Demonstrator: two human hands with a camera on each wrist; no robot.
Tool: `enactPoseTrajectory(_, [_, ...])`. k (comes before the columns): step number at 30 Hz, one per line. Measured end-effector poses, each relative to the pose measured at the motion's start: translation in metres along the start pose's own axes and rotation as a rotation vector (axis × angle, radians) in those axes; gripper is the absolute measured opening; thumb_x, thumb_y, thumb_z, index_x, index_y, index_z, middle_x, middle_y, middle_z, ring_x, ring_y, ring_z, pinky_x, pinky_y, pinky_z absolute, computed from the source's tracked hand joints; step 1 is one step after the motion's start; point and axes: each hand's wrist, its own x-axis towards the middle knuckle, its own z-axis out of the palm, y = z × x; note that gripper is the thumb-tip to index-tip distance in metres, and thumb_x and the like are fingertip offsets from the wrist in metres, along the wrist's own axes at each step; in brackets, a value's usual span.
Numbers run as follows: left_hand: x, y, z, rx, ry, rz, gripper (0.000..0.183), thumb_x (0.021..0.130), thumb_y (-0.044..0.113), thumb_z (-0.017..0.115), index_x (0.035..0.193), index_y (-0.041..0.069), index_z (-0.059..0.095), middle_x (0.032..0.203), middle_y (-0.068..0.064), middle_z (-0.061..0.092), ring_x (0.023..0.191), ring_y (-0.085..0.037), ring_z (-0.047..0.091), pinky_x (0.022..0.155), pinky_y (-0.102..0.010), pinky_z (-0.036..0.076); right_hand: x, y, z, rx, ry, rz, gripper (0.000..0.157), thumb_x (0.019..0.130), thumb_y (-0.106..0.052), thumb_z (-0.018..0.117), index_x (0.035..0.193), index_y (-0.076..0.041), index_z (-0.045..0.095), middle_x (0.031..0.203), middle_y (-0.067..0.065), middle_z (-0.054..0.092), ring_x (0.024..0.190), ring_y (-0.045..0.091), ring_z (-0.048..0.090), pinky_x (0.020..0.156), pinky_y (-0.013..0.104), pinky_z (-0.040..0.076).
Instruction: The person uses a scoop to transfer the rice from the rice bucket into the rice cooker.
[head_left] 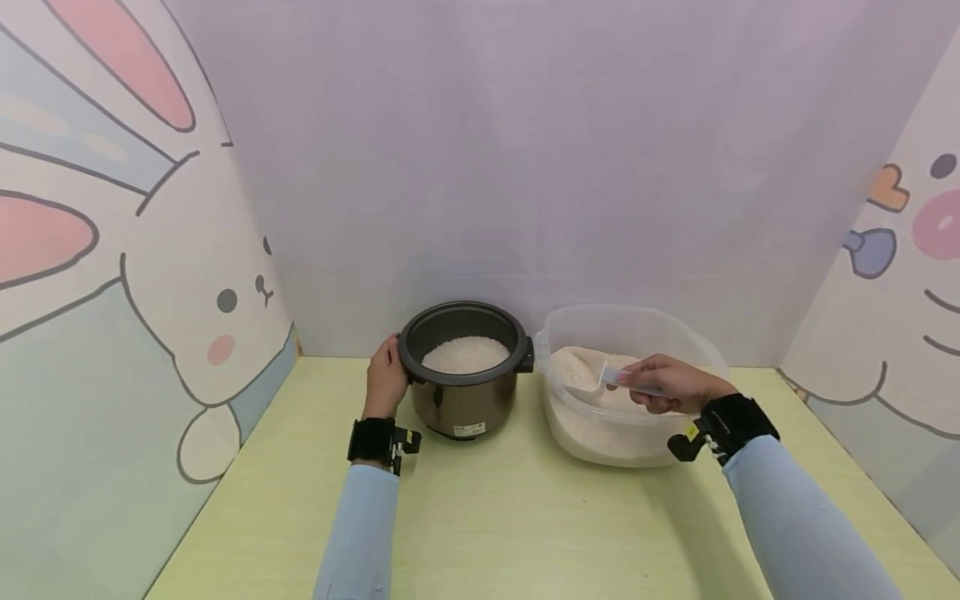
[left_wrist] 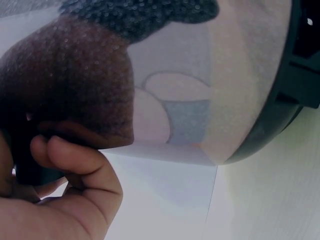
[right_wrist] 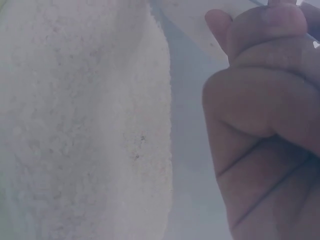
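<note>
My left hand (head_left: 386, 379) grips the dark side handle (left_wrist: 32, 170) of a rice cooker (head_left: 465, 407), its fingers curled round it in the left wrist view. The cooker stands lidless, with white rice (head_left: 465, 356) inside. In my right hand (head_left: 675, 385) is the handle of a scoop (head_left: 604, 380). The scoop's bowl, heaped with rice, is inside a clear plastic tub (head_left: 626, 321) to the right of the cooker. More rice (right_wrist: 85, 125) lies in the tub, and fills much of the right wrist view beside the curled fingers.
Cooker and tub stand side by side on a pale yellow-green table (head_left: 495, 533), near the back wall (head_left: 525, 167). Panels with cartoon drawings, one a rabbit (head_left: 187, 292), border the table at left and right. A second cooker handle (head_left: 526, 357) faces the tub closely.
</note>
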Motion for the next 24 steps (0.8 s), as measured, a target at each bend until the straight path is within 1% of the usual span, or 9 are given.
enactPoseTrajectory(4, [-0.0001, 0.0003, 0.0001, 0.002, -0.009, -0.003, 0.044, 0.114, 0.030, 0.034, 0.142, 0.005, 0.057, 0.094, -0.016, 0.061, 0.067, -0.017, 0.055, 0.063, -0.029, 0.047, -0.0012, 0.0013, -0.0029, 0.065, -0.015, -0.045, 0.032, 0.112, -0.017, 0.043, 0.116, -0.007, 0.073, 0.071, -0.003, 0.053, 0.048, 0.009, 0.028, 0.049, 0.034, 0.020])
enactPoseTrajectory(9, [-0.0005, 0.0003, -0.0004, 0.005, -0.008, 0.003, 0.043, 0.114, 0.029, 0.035, 0.140, 0.004, 0.058, 0.092, -0.016, 0.061, 0.066, -0.017, 0.055, 0.063, -0.030, 0.047, -0.0021, 0.0006, -0.0057, 0.145, -0.058, -0.120, 0.036, 0.113, -0.015, 0.037, 0.121, -0.007, 0.071, 0.073, -0.004, 0.054, 0.049, 0.010, 0.026, 0.050, 0.035, 0.019])
enactPoseTrajectory(13, [-0.0005, 0.0007, -0.0016, 0.009, -0.003, 0.013, 0.043, 0.114, 0.029, 0.034, 0.138, 0.004, 0.059, 0.091, -0.017, 0.061, 0.066, -0.017, 0.055, 0.064, -0.030, 0.047, -0.0022, -0.0013, -0.0070, 0.182, -0.072, -0.155, 0.038, 0.114, -0.013, 0.033, 0.123, -0.006, 0.069, 0.073, -0.004, 0.054, 0.049, 0.011, 0.026, 0.051, 0.035, 0.018])
enactPoseTrajectory(16, [-0.0007, 0.0000, -0.0013, 0.012, -0.002, 0.018, 0.043, 0.114, 0.030, 0.034, 0.138, 0.004, 0.059, 0.094, -0.016, 0.061, 0.069, -0.017, 0.055, 0.065, -0.030, 0.047, -0.0027, -0.0016, -0.0072, 0.189, -0.062, -0.156, 0.037, 0.114, -0.014, 0.034, 0.123, -0.006, 0.069, 0.073, -0.004, 0.055, 0.049, 0.011, 0.027, 0.051, 0.034, 0.019])
enactPoseTrajectory(20, [-0.0022, -0.0001, -0.0006, 0.000, -0.007, 0.024, 0.043, 0.114, 0.029, 0.034, 0.139, 0.004, 0.059, 0.095, -0.017, 0.061, 0.070, -0.018, 0.055, 0.066, -0.031, 0.047, -0.0048, -0.0018, -0.0072, 0.205, -0.026, -0.139, 0.036, 0.114, -0.017, 0.036, 0.124, -0.006, 0.068, 0.074, -0.004, 0.055, 0.050, 0.010, 0.029, 0.052, 0.033, 0.020])
enactPoseTrajectory(24, [-0.0026, 0.0004, -0.0006, -0.010, -0.007, 0.025, 0.043, 0.114, 0.029, 0.034, 0.139, 0.004, 0.059, 0.095, -0.018, 0.061, 0.071, -0.019, 0.055, 0.067, -0.032, 0.047, -0.0073, -0.0045, -0.0073, 0.247, 0.027, -0.146, 0.036, 0.114, -0.019, 0.037, 0.130, 0.001, 0.063, 0.075, -0.003, 0.055, 0.051, 0.010, 0.031, 0.054, 0.033, 0.021])
